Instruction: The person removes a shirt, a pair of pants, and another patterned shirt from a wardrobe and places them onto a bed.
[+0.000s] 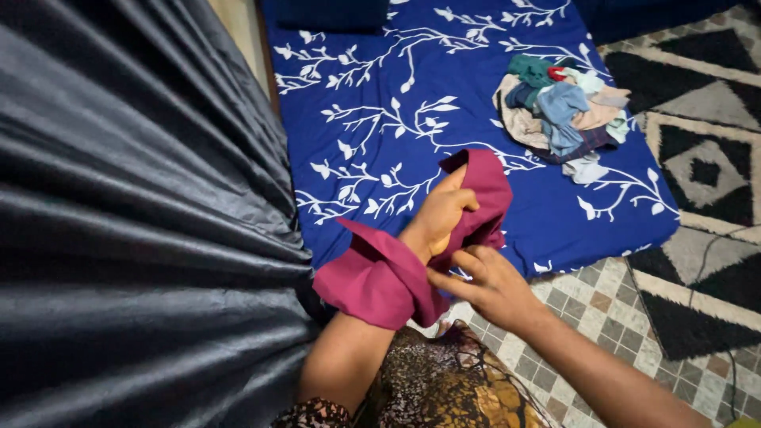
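the left hand sits near the middle of the view, fingers pressed together and pointing toward one o'clock, pushed through a magenta cloth that wraps round the wrist and forearm like a sleeve; part of the same cloth rises past the fingertips at one o'clock from the hand. the right hand is just at five o'clock from the left one, its fingers curled and pinching the edge of the magenta cloth where it hangs below the left palm. both hands hover over the near edge of a blue bedsheet with white branch pattern, which fills the upper middle of the view. on that sheet, at two o'clock from the hands and well apart from them, lies a pile of mixed clothes in teal, light blue, beige and white. a dark grey curtain in deep folds takes up the whole nine o'clock side. at three to five o'clock the floor shows a black and white patterned rug and small checked tiles. at six o'clock the person's brown and gold patterned garment is seen.
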